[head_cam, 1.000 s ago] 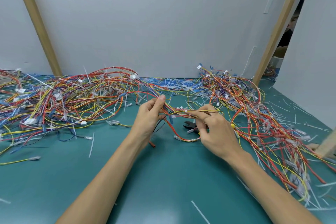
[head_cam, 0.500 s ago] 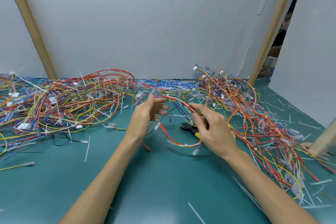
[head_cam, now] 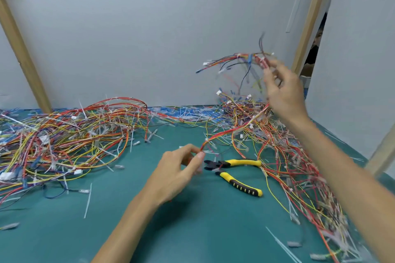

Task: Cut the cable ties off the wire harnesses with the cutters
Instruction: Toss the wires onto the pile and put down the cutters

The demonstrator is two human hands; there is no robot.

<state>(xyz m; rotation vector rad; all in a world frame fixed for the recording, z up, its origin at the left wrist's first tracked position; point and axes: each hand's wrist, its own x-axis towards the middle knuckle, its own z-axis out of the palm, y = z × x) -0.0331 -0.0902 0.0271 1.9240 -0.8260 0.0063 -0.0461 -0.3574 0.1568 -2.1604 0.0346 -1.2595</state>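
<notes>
1. Right hand point(head_cam: 282, 94) is now raised high and out to the right; 0.5 s ago it sat low over the tabletop point(head_cam: 192, 230), close to the left hand point(head_cam: 175, 173).
2. One wire harness point(head_cam: 233, 132) is drawn out between the two hands, up off the tabletop. Its loose branches fan out above the right fingers point(head_cam: 267, 70).
3. Fingers: the right ones pinch the upper end of the harness. The left fingers point(head_cam: 197, 156) pinch the lower end, just above the tabletop.
4. Cutters point(head_cam: 243, 162) lie on the tabletop just right of the left hand, handles spread and held by neither hand. They were half hidden under the right hand before and are now in full view.
5. Step in hand, as I judge it: lifting one harness out and stretching it to find its cable ties. Motion blur hides how many ties it carries.
6. To do it well:
   - Keep the strand taut so each tie stands proud of the wires.
   - Shake the lower run free of the right pile point(head_cam: 299, 166) before cutting.
   - Take up the cutters with the right hand while the left holds the tension.
   - Nip only the tie band, jaws flat to the bundle, never into the insulation.
7. Other differences: the left hand has dropped slightly toward the cutters. The left pile point(head_cam: 64, 134) and the cut tie offcut point(head_cam: 87, 200) look undisturbed.
</notes>
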